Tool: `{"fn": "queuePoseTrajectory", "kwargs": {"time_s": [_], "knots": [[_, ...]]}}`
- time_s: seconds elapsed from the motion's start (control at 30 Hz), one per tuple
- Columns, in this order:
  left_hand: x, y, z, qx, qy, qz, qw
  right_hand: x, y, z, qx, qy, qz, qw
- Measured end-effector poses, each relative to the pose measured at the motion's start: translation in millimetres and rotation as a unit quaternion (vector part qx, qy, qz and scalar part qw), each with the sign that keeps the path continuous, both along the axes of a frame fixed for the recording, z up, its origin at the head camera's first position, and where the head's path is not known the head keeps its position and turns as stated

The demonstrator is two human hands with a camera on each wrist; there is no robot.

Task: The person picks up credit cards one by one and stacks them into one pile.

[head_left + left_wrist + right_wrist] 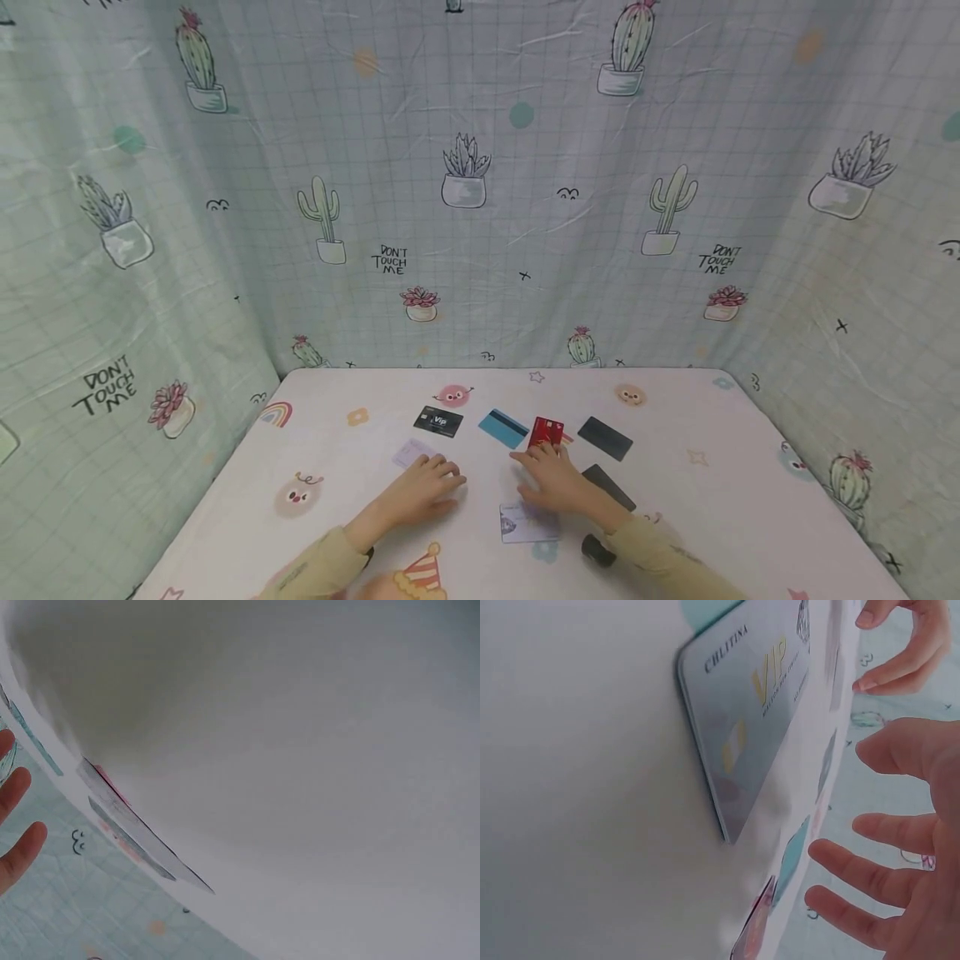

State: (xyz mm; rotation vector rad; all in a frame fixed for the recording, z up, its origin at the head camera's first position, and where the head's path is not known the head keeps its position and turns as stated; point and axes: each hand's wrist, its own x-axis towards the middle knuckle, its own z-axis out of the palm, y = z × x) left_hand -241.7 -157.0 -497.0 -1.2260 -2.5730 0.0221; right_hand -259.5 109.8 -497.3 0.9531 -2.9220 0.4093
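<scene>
My right hand (553, 481) hovers palm down with its fingers spread, the fingertips overlapping the near edge of a red card (547, 429) in the head view. In the right wrist view its fingers (862, 870) are apart with nothing between them. A silvery VIP card (754, 697) lies flat on the near side of that hand. My left hand (427, 492) is lowered over the table with loosely bent fingers, holding nothing. Just beyond it lies a pale lavender card (411, 451), partly overlapped by the fingers. Only some left fingertips (26, 844) show in the left wrist view.
A black VIP card (438, 422) and a blue striped card (504, 428) lie along the far side. Two dark cards (604, 438) lie to the right, one partly behind the right hand. A patterned curtain (480, 275) encloses the white printed table (705, 500).
</scene>
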Motion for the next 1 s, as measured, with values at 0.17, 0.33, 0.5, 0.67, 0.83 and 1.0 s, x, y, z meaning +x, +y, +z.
{"fn": "queuePoseTrajectory", "kwargs": {"time_s": [0.17,0.33,0.5,0.67,0.83,1.0], "knots": [[-12.6,3.2,-1.2,0.016,-0.005,-0.005,0.9998,-5.1,-1,-0.9,-0.001,0.010,-0.005,0.9999],[-25.4,8.9,-2.9,0.014,0.018,-0.012,0.9997,-10.9,-2,-0.8,0.000,0.008,-0.014,0.9999],[-37.8,15.6,-2.4,0.015,0.040,-0.010,0.9990,-17.6,-3,-0.6,0.006,0.009,-0.028,0.9995],[-49.3,20.8,-1.5,0.013,0.054,-0.004,0.9984,-25.5,-5,-0.8,0.009,0.020,-0.033,0.9992],[-58.2,26.1,-0.2,0.018,0.088,-0.015,0.9959,-33.1,-6,-0.4,0.017,0.050,-0.032,0.9981],[-66.2,31.3,1.4,0.012,0.126,-0.008,0.9920,-38.9,-8,0.7,0.031,0.070,-0.036,0.9964]]}}
